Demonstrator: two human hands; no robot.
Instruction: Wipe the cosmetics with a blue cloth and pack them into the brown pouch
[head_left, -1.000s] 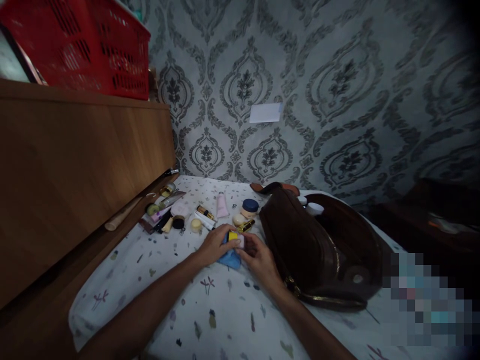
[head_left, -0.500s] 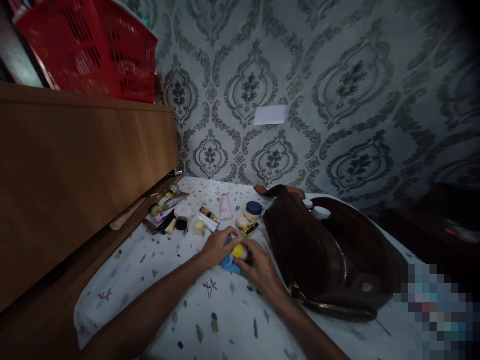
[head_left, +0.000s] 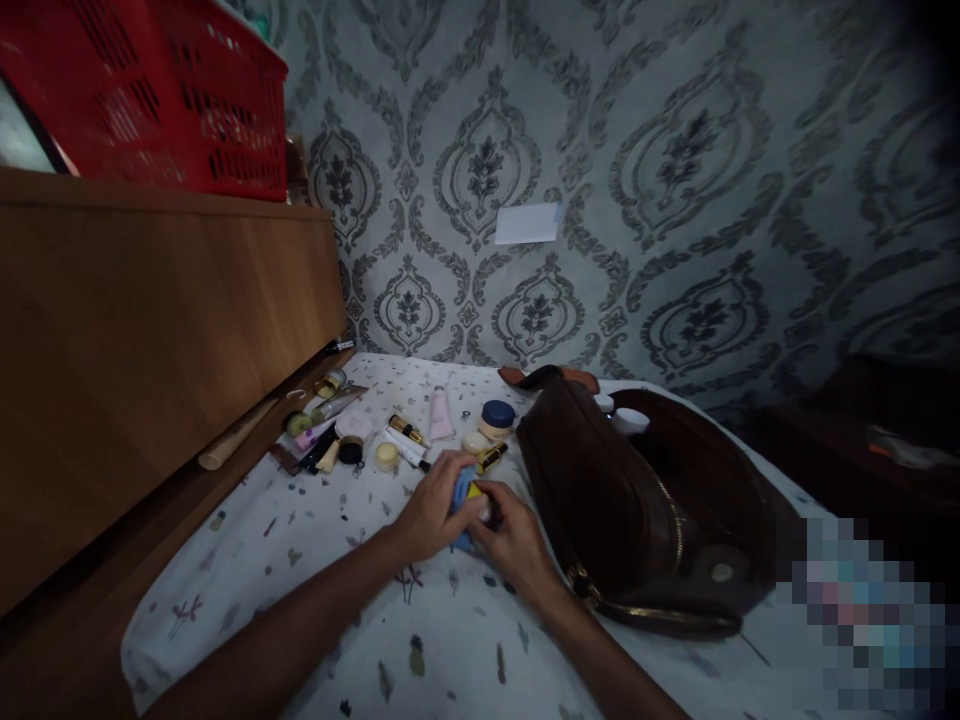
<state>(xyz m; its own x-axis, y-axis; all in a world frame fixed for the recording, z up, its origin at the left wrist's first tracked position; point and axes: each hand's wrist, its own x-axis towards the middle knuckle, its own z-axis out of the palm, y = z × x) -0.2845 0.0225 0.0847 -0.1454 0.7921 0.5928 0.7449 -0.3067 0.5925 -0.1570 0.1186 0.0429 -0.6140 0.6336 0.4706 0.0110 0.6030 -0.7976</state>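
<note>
My left hand (head_left: 429,512) is closed around a blue cloth (head_left: 463,484), its thumb reaching across toward the right hand. Within the cloth is a small container with a yellow part (head_left: 474,490), mostly hidden by fingers. My right hand (head_left: 516,532) grips that container from the right, fingertips close to the left thumb. Just beyond the hands lie a gold tube (head_left: 491,458), a cream jar with a dark blue lid (head_left: 496,419) and a white tube (head_left: 405,446).
To the right stands an open brown leather bag (head_left: 600,490) with white-lidded jars inside. Several cosmetics, including a pink tube (head_left: 440,412) and a black-lidded jar (head_left: 350,450), lie on the patterned sheet (head_left: 300,580). A wooden cabinet (head_left: 165,330) borders the left, with a red basket (head_left: 187,100) on top.
My left hand has brought the blue cloth up around the yellow part, so less of it shows. The right hand still holds the container. The whole view has shifted slightly.
</note>
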